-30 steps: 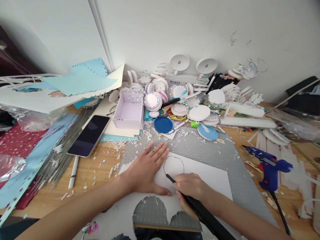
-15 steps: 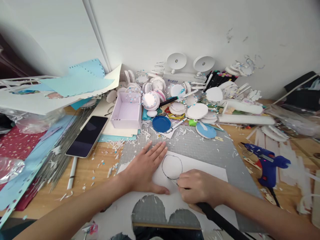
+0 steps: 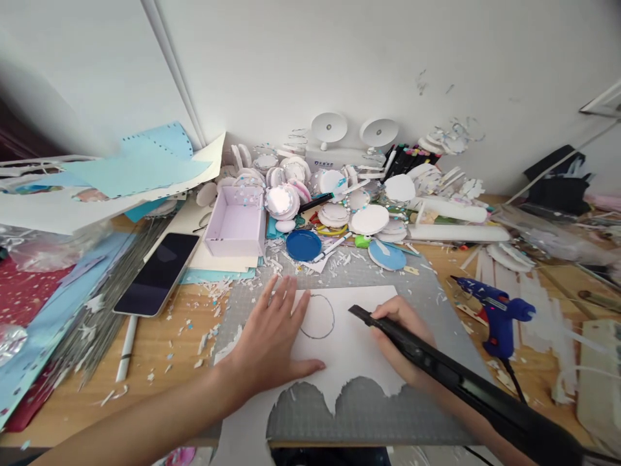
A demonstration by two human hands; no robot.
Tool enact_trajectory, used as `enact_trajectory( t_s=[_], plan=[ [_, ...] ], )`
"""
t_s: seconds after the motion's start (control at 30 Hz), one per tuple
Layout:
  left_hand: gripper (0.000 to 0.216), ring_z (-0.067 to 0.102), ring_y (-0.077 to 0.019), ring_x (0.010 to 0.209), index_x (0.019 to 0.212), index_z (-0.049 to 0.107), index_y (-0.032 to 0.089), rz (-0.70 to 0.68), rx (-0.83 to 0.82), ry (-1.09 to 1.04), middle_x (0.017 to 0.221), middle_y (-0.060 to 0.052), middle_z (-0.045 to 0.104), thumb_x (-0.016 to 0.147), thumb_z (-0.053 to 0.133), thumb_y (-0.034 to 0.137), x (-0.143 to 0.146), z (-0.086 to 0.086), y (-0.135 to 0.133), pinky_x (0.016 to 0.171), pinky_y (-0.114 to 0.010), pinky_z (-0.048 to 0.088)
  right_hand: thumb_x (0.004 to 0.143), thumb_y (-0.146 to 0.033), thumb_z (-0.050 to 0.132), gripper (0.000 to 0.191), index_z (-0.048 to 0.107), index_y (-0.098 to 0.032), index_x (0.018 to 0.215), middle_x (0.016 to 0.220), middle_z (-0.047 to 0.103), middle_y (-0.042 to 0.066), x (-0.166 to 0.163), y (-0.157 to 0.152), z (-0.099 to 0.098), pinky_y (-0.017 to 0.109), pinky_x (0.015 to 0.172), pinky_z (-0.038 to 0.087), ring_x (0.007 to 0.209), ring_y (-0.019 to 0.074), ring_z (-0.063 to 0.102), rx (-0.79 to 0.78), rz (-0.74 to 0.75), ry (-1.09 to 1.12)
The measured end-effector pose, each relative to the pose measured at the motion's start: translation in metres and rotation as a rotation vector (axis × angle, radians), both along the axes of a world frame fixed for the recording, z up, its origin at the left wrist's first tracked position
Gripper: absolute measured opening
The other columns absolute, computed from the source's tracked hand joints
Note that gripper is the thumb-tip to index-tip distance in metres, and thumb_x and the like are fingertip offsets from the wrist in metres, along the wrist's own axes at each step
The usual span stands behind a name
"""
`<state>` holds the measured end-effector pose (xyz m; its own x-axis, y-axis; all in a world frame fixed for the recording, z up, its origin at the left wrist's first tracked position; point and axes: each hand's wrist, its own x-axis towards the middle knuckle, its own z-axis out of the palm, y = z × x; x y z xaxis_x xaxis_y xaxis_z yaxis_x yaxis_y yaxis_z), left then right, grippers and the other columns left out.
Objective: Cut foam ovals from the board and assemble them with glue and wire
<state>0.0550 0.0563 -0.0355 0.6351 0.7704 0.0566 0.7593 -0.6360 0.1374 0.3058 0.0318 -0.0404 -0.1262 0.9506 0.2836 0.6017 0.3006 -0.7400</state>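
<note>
L hand (image 3: 272, 340) lies flat, palm down, fingers spread, pressing on the white sheet (image 3: 354, 349), w/ fingertips at the left edge of the drawn circle (image 3: 317, 316). R hand (image 3: 400, 318) is closed around the black tool (image 3: 436, 362), a long, dark stick. Its tip points left and sits near the circle's right side but apart from the line; can't tell if the tip touches the paper. The sheet lies on the grey cutting mat (image 3: 388, 414) in the centre-front of the tabletop (image 3: 165, 349), its near edge ragged w/ cut-out scallops. Blue glue gun (image 3: 495, 310) is on the tabletop to the right of the mat, well apart from the R hand. Phone (image 3: 158, 273) lies face up, screen dark, to the left. Lilac box (image 3: 233, 223) and blue lid (image 3: 303, 244) are behind the mat, among white discs and scraps.
</note>
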Motion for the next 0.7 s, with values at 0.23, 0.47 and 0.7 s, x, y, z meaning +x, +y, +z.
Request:
enact_trajectory(
  t_s=[0.23, 0.47, 0.7],
  plan=[
    [0.082, 0.009, -0.0260, 0.146, 0.150, 0.015, 0.010, -0.223, -0.135, -0.055, 0.158, -0.014, 0.011, 0.091, 0.027, 0.065, 0.009, -0.002, 0.004, 0.119, -0.042, 0.004, 0.078, -0.016, 0.051, 0.013, 0.042, -0.024, 0.080, 0.056, 0.044, -0.008, -0.026, 0.010, -0.009, 0.021, 0.046, 0.034, 0.045, 0.0095, 0.042, 0.070, 0.090, -0.074],
    [0.081, 0.006, -0.0255, 0.147, 0.150, 0.014, 0.011, -0.211, -0.202, -0.100, 0.158, -0.013, 0.010, 0.091, 0.027, 0.064, 0.009, -0.009, 0.005, 0.119, -0.041, 0.001, 0.077, -0.017, 0.051, 0.013, 0.040, -0.023, 0.076, 0.054, 0.038, -0.007, -0.029, 0.010, -0.011, 0.022, 0.044, 0.033, 0.042, 0.0087, 0.036, 0.118, 0.179, -0.128],
    [0.082, 0.005, -0.0249, 0.147, 0.150, 0.014, 0.009, -0.206, -0.190, -0.095, 0.158, -0.015, 0.012, 0.091, 0.028, 0.064, 0.009, -0.008, 0.005, 0.119, -0.040, 0.000, 0.073, -0.011, 0.049, 0.025, 0.030, -0.023, 0.064, 0.054, 0.028, -0.007, -0.042, 0.008, -0.013, 0.025, 0.043, 0.025, 0.044, 0.0087, 0.028, 0.189, 0.179, -0.149]
  ],
)
